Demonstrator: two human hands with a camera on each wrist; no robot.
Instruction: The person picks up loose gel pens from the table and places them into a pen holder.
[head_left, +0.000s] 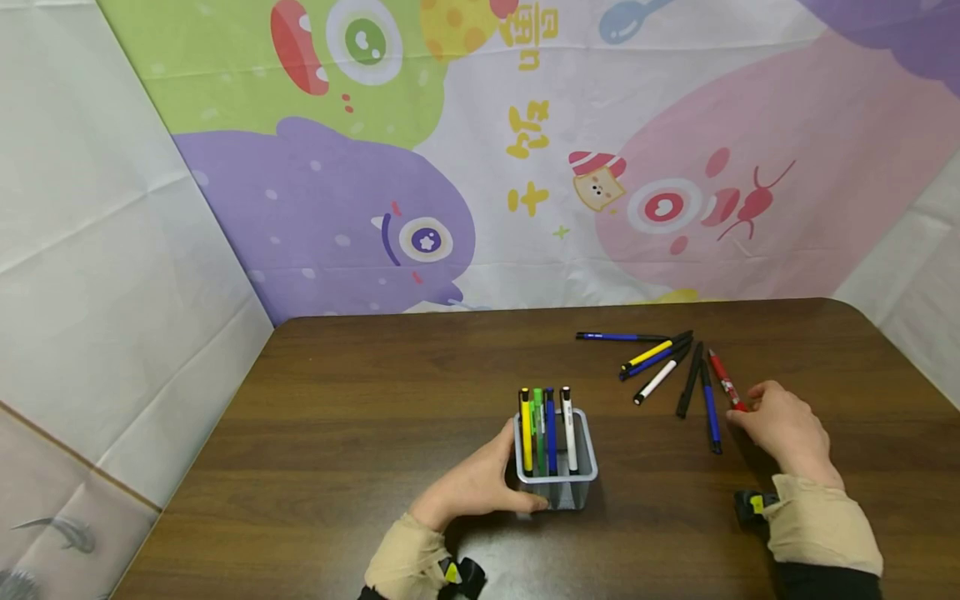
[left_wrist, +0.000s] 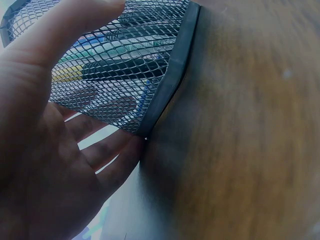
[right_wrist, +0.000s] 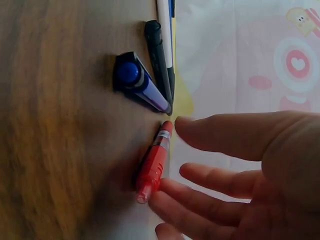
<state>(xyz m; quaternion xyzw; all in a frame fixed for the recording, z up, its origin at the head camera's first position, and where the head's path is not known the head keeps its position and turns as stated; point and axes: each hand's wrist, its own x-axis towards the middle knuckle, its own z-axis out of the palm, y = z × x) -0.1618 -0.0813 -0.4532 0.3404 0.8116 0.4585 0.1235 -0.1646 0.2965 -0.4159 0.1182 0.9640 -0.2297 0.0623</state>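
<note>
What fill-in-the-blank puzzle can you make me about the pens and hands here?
1. The mesh pen holder is held by the person's ____ hand.
2. The pen nearest the right hand has a ____ barrel.
3. In the head view, the holder's rightmost pen has a ____ barrel.
4. The wood-grain table is coloured ____.

Missing words: left, red, white, brown.

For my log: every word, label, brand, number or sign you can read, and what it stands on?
Nothing reads clearly enough to quote.
Multicoloured cartoon-printed cloth backdrop: large yellow characters, turned sideways; I can't read them reliably.
Blue-and-black pen, farthest left of the loose ones: white print, too small.
White-and-black pen in the grey mesh pen holder: dark marks, too small.
Slim red pen: pale marks, too blurred.
</note>
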